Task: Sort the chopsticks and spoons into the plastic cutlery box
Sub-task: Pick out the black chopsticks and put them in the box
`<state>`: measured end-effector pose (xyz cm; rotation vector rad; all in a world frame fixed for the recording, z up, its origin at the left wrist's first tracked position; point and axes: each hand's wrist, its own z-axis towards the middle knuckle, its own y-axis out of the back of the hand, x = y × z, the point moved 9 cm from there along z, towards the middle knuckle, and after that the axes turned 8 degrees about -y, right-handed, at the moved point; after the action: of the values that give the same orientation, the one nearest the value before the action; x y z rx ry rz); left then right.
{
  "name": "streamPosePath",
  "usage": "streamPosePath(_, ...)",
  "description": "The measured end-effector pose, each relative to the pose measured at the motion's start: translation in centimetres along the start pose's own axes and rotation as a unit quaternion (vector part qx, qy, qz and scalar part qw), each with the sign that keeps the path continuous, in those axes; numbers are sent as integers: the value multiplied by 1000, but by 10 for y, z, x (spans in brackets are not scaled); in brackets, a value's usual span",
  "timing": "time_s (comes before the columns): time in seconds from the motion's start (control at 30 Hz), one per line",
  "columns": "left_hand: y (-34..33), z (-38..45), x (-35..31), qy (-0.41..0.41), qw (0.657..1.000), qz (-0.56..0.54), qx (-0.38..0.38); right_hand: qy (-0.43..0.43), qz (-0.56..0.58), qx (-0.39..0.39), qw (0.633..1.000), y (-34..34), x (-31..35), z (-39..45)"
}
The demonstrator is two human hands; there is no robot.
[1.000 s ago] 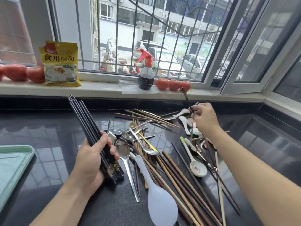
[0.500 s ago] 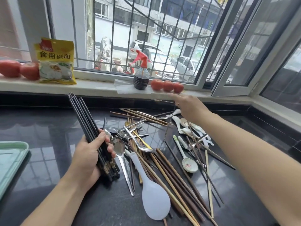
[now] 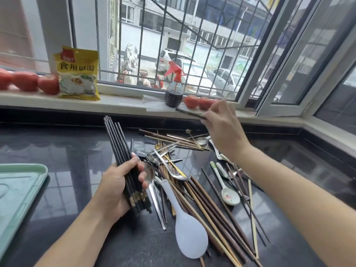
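Meanwhile, at a dark polished worktop [image 3: 57,151] under a barred window, a person's left hand [image 3: 117,187] is clenched around a bundle of black chopsticks [image 3: 123,160], at least six, held upright and tilted toward the far edge. The right hand [image 3: 221,128], raised above the worktop's far side, pinches one more dark chopstick [image 3: 189,112], blurred, pointing left. Between the arms lies a loose heap of brown wooden chopsticks [image 3: 212,205], too tangled to count, mixed with several metal spoons [image 3: 150,174], one white rice paddle [image 3: 189,236] near the front edge and one white ceramic spoon [image 3: 229,196] with a red mark in its bowl. Part of a green plastic tray [image 3: 17,189] shows at the left edge. On the windowsill [image 3: 125,106] stand one yellow packet [image 3: 78,74], one red-capped spray bottle [image 3: 173,91], three tomatoes [image 3: 27,80] at left and two or three smaller tomatoes [image 3: 192,102] beside the bottle.
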<state>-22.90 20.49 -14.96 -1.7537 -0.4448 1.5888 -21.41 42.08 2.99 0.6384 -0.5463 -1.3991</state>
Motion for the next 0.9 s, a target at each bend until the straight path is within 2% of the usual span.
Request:
streamPosePath(0.07,-6,-8,8,57,998,7,16,75,10,-52,996,9,41,-29)
streamPosePath(0.1,-9,-12,11,76,997,25,22,114,21,-54,992,7,60,-42)
streamPosePath(0.2,-15,-18,16,85,993,71,44,211,37,8,977,-19,114,-73)
streamPosePath(0.27,-16,-17,16,77,993,78,49,221,42,35,974,-34,134,-80)
streamPosePath(0.33,-11,-12,15,66,996,62,28,203,36,54,977,-42,142,-76)
streamPosePath(0.43,-3,-2,7,28,999,29,2,179,-3,129,975,-57,142,-71)
streamPosePath(0.57,1,3,6,-2,999,46,15,166,71,215,960,-73,147,-81)
streamPosePath(0.67,-3,4,3,-25,998,52,16,32,146,265,953,-84,120,-79)
streamPosePath(0.73,4,7,-3,-54,998,33,-10,-42,149,371,915,-105,91,-93)
streamPosePath(0.8,17,11,-9,-84,995,20,-54,-59,110,464,877,-120,68,-113)
streamPosePath(0.9,28,12,-16,-105,989,-23,-97,-121,69,498,856,-123,28,-124)
